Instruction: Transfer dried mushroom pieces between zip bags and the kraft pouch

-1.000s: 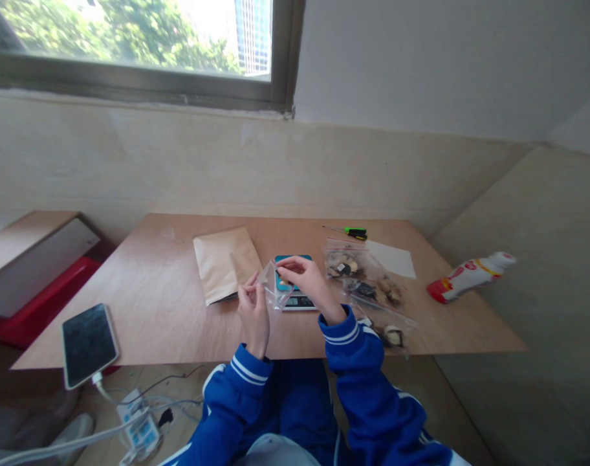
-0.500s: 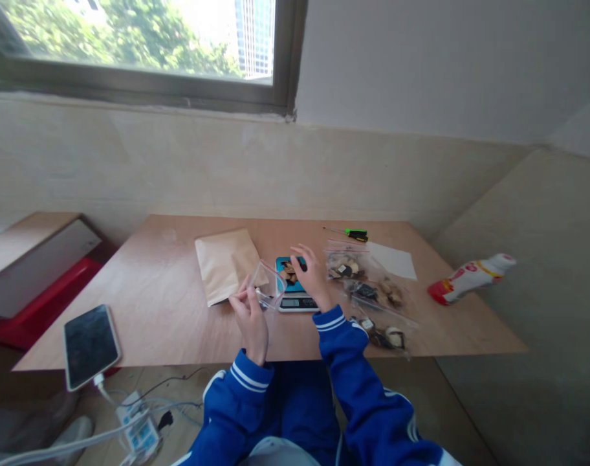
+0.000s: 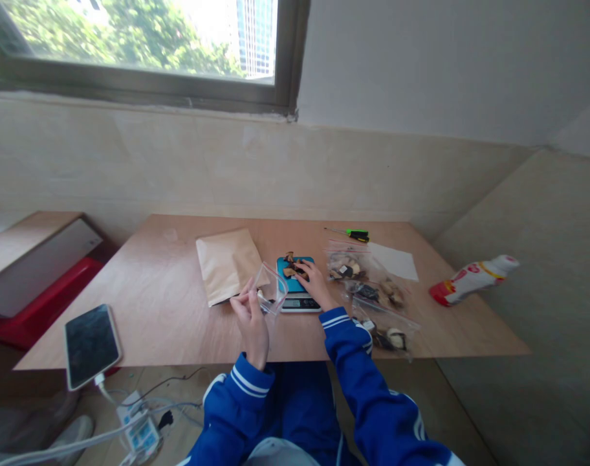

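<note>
My left hand pinches the edge of a clear zip bag, its mouth spread toward the right. A few small pieces show low in the bag. Directly right of it is a kitchen scale with a blue top and a small display. Dried mushroom slices, brown with dark edges, lie heaped on the scale. My right hand is down on the heap, its fingers curled over some slices; the fingertips are partly hidden among them.
A brown paper pouch lies on the left. To the right are several filled zip bags, white paper and a screwdriver. A bottle stands far right; a charging phone is at the front left edge.
My right hand has come down from above the scale onto the dried mushroom slices, and the heap has shifted. My left hand keeps the zip bag in nearly the same place.
</note>
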Action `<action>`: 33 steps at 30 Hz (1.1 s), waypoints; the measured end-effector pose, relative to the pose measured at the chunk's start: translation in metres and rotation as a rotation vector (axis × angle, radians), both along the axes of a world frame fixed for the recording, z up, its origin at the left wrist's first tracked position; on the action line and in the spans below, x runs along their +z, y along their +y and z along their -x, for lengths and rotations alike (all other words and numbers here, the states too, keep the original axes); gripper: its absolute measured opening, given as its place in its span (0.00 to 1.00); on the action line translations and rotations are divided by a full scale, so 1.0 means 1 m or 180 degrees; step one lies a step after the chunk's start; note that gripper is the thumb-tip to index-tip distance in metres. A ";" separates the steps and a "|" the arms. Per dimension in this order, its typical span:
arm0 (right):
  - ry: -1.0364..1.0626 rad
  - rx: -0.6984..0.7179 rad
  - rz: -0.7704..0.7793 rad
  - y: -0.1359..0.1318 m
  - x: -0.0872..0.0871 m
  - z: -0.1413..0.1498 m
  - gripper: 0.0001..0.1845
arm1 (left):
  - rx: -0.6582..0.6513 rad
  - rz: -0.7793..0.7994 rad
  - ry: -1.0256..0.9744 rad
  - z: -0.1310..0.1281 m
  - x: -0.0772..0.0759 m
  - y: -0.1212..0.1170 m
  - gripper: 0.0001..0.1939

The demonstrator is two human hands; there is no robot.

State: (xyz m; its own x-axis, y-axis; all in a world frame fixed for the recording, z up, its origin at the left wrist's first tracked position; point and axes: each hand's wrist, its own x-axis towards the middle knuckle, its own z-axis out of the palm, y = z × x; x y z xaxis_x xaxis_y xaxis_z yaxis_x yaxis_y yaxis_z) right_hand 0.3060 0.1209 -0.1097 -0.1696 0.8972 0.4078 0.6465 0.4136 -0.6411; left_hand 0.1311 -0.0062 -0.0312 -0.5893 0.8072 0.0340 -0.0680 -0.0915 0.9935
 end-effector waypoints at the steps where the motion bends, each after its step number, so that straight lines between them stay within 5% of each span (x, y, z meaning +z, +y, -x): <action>1: 0.0076 0.0003 -0.0042 -0.001 0.001 -0.002 0.17 | 0.0001 0.0003 -0.0013 0.000 0.000 0.000 0.13; 8: 0.0345 -0.0065 -0.0141 -0.009 0.006 -0.005 0.14 | -0.0027 0.0014 -0.0078 0.001 -0.001 0.000 0.12; 19: 0.2522 -0.0522 0.0360 -0.006 0.027 0.001 0.22 | -0.0103 0.0063 0.0066 0.001 -0.005 0.008 0.13; 33: 0.2541 -0.0625 0.0365 -0.008 0.030 0.009 0.21 | -0.0138 0.0098 0.0252 -0.009 -0.006 0.024 0.12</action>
